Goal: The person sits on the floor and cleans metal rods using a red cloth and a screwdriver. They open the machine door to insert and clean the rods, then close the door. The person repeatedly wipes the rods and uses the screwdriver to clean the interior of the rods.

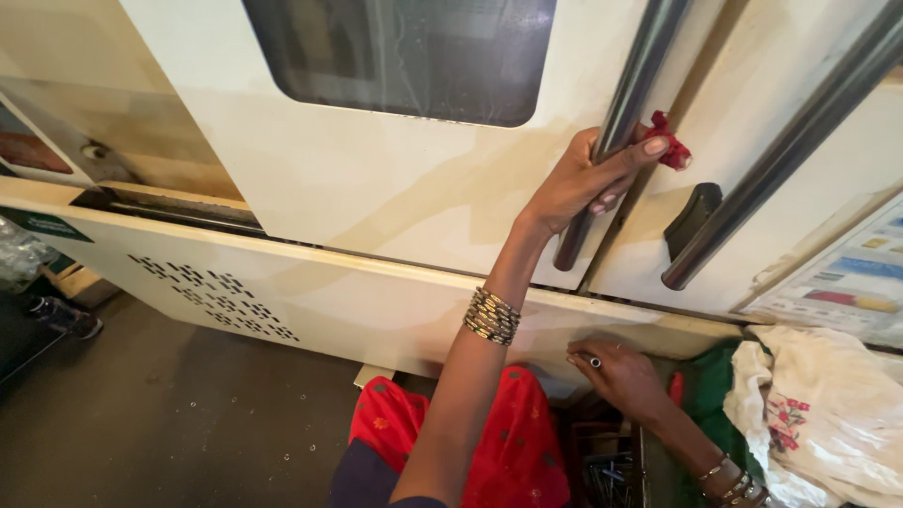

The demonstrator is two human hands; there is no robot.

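I'm seeing my left hand (pixel 588 179) gripping one of two smooth steel door bars (pixel 628 103); my right hand (pixel 616 372) is lying open-fingered below.

Dark window (pixel 404 52) in the cream sliding door, second steel bar (pixel 781 155) at right, black recessed latch (pixel 691 218), perforated lower panel (pixel 216 296), white flowered cloth (pixel 814 414), grey floor (pixel 160 414)

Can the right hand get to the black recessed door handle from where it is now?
Probably yes. The right hand rests low on the cream ledge, and nothing blocks the way up to the black handle; the left hand grips the steel bar beside it.
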